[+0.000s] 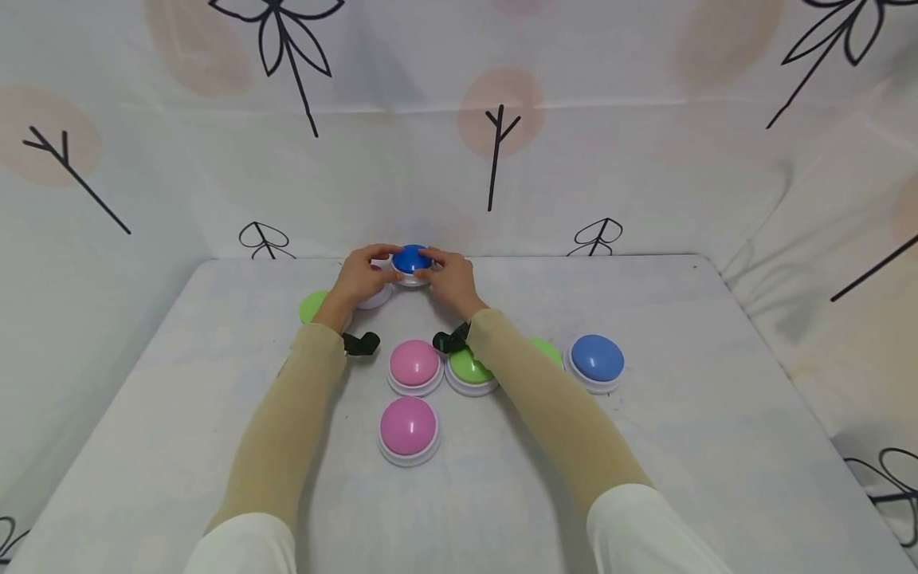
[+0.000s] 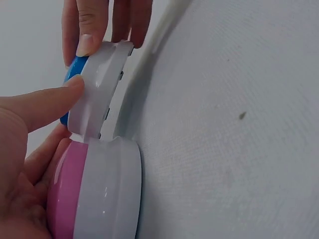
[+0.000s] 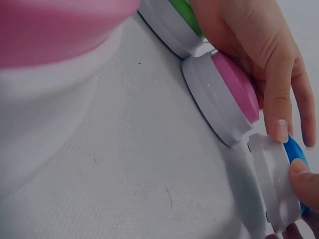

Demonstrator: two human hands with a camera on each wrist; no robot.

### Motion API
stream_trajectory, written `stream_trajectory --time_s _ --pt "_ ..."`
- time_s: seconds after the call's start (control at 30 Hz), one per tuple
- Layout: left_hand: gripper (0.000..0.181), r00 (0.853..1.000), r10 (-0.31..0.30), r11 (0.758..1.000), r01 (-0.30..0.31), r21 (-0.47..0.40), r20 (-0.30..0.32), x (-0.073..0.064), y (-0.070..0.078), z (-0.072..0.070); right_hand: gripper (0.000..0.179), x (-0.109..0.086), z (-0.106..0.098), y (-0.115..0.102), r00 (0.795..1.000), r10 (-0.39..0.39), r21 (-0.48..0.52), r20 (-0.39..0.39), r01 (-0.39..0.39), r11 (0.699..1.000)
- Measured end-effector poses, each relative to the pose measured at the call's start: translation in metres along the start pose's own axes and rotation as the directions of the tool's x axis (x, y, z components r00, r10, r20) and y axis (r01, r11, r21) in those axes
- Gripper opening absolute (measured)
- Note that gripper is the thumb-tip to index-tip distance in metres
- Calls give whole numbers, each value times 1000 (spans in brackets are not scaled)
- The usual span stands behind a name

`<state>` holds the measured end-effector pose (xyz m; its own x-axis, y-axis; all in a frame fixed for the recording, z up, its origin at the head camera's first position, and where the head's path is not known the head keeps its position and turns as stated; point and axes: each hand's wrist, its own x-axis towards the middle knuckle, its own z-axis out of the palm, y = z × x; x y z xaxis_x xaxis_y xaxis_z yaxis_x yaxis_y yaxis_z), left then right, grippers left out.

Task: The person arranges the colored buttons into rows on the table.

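Note:
At the far edge of the table, a blue dome button [image 1: 412, 260] with a white round base is held between both hands. My left hand [image 1: 356, 281] pinches its left side with thumb and fingers, and my right hand [image 1: 453, 281] grips the right side. In the left wrist view, the base of the blue button [image 2: 97, 89] is tilted, its small feet showing off the tabletop. Just beside it, a pink button [image 2: 107, 189] stands on the table under my left hand, partly covered in the head view. Next to that pink one is a green button [image 1: 313, 305], partly hidden by the left wrist.
Nearer me stand two pink buttons [image 1: 414, 363], one in front of the other. To their right are a green button [image 1: 469, 368], another green one [image 1: 547, 351] partly behind the right forearm, and a blue button [image 1: 598, 358]. A patterned cloth [image 1: 402, 175] hangs behind the table.

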<state>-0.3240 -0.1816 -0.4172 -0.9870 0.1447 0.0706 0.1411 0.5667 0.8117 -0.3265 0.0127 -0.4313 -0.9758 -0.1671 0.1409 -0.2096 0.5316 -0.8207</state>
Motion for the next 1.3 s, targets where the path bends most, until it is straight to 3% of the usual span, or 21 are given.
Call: stream_trajectory --time_s 0.3,0.57,0.8,1.3 --pt "49 999 5 1000 -5 -14 -44 -2 -1 1 46 -3 -4 -6 1000 -18 15 -19 19 1000" --pt "47 997 44 992 -52 -116 -65 -6 -3 7 48 -6 -11 -4 999 34 106 12 -35 994" --pt "48 993 83 989 -92 -113 -82 -11 3 -2 47 -5 -13 -5 999 30 203 42 -38 979" --pt "45 987 136 971 -151 -186 -91 -27 16 -12 46 -23 -29 -26 997 31 296 77 -52 954"
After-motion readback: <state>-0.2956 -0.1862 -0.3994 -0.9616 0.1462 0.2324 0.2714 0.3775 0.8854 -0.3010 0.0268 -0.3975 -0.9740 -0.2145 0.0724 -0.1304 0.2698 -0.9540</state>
